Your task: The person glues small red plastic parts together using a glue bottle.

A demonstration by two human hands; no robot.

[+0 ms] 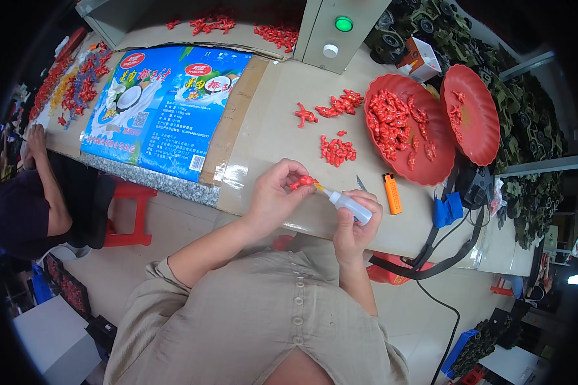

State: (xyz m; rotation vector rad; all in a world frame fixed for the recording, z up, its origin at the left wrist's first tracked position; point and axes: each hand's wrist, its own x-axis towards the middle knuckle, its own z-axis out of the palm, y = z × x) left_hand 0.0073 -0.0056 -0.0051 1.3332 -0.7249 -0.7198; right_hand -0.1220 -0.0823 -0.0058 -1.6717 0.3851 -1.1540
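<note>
In a pinch, my left hand (277,191) holds a small red plastic figure (304,182) above the table's near edge. My right hand (358,221) is closed around a small translucent squeeze bottle (352,208), tilted toward the figure. Its thin yellowish nozzle (321,188) reaches the figure's right end; whether it touches cannot be made out. Beyond my hands lies a loose cluster of small red parts (338,151), with a few red figures (341,103) farther back. A pointed blade (361,183) and an orange lighter (392,194) lie to the right of the cluster.
Two red scalloped trays (430,168) hold red pieces at the right. Near them are a small box (421,59), black straps (453,236) and a cable. Blue printed cardboard (164,109) covers the table's left. Another person (38,186) sits at far left; green toy vehicles are heaped at far right.
</note>
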